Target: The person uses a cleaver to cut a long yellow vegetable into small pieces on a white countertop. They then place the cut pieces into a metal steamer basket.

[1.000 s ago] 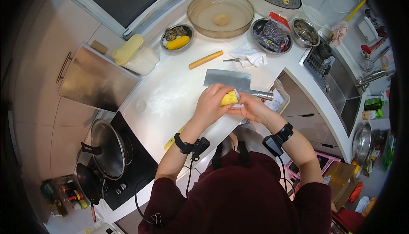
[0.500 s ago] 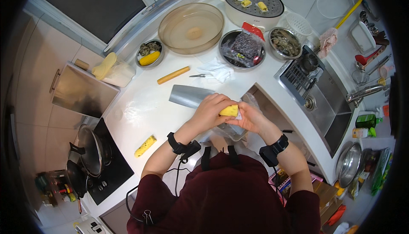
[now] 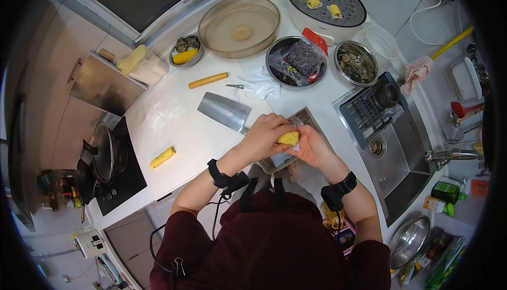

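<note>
Now we are curling our left hand (image 3: 265,136) over a yellow piece (image 3: 288,138), fingers wrapping its top, while our right hand (image 3: 312,148) is cupping it from the other side. Both are hovering over a tray (image 3: 303,117) at the surface (image 3: 174,126) edge, beside a cleaver (image 3: 224,111).

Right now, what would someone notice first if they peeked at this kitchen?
First, the two hands meeting over the counter's front edge: the left hand and right hand both grip a yellow piece of corn. Just behind lies a big steel cleaver, and a wide glass bowl sits by the window.
</note>
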A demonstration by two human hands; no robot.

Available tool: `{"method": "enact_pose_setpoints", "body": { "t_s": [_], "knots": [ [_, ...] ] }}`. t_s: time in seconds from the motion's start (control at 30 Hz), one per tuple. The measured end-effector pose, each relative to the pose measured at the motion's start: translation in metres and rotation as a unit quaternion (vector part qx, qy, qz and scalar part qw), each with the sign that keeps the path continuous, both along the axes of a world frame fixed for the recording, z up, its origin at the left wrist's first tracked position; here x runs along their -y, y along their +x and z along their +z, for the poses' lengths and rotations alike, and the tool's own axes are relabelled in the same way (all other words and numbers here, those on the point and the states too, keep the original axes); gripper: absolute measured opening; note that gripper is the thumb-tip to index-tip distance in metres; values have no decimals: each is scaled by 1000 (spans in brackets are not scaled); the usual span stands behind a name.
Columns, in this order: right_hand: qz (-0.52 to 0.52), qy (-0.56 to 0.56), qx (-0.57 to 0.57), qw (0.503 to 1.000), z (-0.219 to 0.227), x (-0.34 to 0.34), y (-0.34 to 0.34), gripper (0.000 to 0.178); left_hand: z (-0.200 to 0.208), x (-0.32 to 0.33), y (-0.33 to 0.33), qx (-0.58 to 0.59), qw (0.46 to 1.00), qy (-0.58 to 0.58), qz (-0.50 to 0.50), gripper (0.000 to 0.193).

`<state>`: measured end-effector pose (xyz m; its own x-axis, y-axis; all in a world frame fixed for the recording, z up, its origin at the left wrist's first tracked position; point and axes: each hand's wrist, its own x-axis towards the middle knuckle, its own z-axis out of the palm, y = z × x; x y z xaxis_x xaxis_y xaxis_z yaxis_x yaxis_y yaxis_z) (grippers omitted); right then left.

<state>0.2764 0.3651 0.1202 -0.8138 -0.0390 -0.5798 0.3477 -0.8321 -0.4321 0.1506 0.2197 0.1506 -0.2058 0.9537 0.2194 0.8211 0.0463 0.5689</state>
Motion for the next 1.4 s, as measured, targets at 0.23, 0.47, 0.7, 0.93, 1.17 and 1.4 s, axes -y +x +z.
{"method": "enact_pose_setpoints", "body": {
  "t_s": [0.23, 0.47, 0.7, 0.93, 1.17, 1.4],
  "knots": [
    [48, -26, -53, 997, 10, -2, -7, 62, 6, -5, -2, 8, 999, 38, 9, 46],
    [18, -8, -96, 995, 19, 8, -24, 68, 16, 4, -6, 14, 995, 79, 55, 56],
    [38, 1, -85, 996, 37, 6, -35, 63, 23, 43, -42, 207, 976, 51, 52, 61],
    [33, 90, -63, 993, 36, 19, -45, 47, 19, 48, -41, 273, 959, 36, 65, 53],
    [23, 130, -48, 990, 36, 28, -51, 41, 20, 55, -52, 210, 976, 25, 51, 49],
    [16, 156, -61, 986, 33, 33, -61, 41, 16, 52, -52, 233, 970, 57, 40, 55]
  ]
}}
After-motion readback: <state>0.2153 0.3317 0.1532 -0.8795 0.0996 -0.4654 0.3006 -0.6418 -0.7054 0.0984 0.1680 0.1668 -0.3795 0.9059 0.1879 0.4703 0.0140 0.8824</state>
